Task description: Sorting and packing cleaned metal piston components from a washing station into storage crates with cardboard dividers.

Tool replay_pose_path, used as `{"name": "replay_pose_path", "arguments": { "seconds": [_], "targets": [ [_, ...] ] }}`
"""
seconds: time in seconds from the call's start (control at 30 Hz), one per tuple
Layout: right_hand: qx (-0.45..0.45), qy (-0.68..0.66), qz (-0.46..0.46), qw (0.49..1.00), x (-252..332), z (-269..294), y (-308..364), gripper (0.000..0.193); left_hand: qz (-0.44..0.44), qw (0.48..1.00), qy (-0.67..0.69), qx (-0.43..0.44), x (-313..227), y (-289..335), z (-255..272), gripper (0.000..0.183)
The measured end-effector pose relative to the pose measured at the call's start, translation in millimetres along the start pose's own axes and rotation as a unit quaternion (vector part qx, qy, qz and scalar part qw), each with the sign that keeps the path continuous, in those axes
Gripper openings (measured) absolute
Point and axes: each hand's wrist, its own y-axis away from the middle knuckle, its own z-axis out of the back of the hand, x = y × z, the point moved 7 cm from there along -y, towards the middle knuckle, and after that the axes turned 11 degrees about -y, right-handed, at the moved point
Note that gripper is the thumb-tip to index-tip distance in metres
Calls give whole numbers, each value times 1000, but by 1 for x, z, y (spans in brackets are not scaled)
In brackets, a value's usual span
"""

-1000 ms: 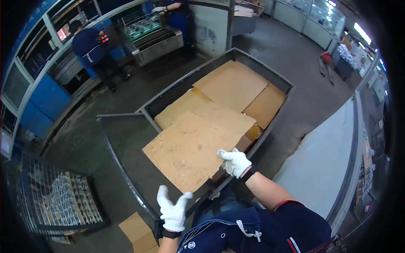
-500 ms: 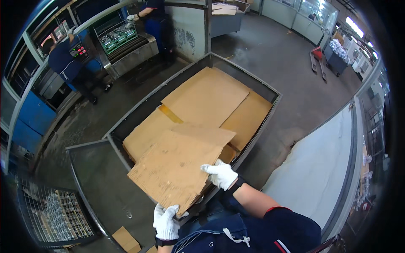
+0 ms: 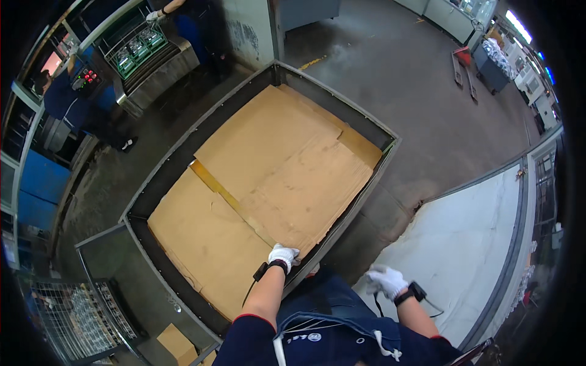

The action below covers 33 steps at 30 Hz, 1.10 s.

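Note:
Flat brown cardboard sheets lie overlapping inside a dark metal-framed cart (image 3: 338, 259). The uppermost cardboard sheet (image 3: 311, 189) lies flat along the cart's right side, over another cardboard sheet (image 3: 262, 131). At the near corner of that top sheet, my left hand (image 3: 282, 256), in a white glove, has its fingers bent round the edge. My right hand (image 3: 387, 281), also white-gloved, hangs outside the cart to the right with nothing visible in it. Its fingers look apart, though slightly blurred.
A white panel (image 3: 452, 244) in a metal frame stands at the right. Wire rack (image 3: 85, 317) and a cardboard piece (image 3: 177, 343) are at lower left. Two people work by a conveyor machine (image 3: 155, 73) at upper left; a red pallet jack (image 3: 463, 58) stands far right.
The top cardboard sheet has gone from tilted in both hands to flat in the cart, farther right. My right hand has let go and moved right; my left hand has moved to its near corner.

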Motion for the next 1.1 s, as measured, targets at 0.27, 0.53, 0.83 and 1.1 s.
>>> {"name": "replay_pose_path", "arguments": {
  "seconds": [0.27, 0.53, 0.83, 1.1],
  "targets": [
    [-43, 82, -110, 990, -57, 36, 20, 61, 57, 995, -74, 36, 30, -80, -46, 57],
    [-42, 33, -115, 992, -46, 33, 2, 61, -2, 992, -125, 18, -8, -71, -56, 44],
    [-47, 28, -133, 990, -56, 34, -7, 60, 30, 991, -103, 80, -22, -33, -44, 48],
    [-15, 41, -115, 992, -65, 20, -16, 58, -107, 941, -286, 142, -7, -41, -50, 49]
  ]
}}
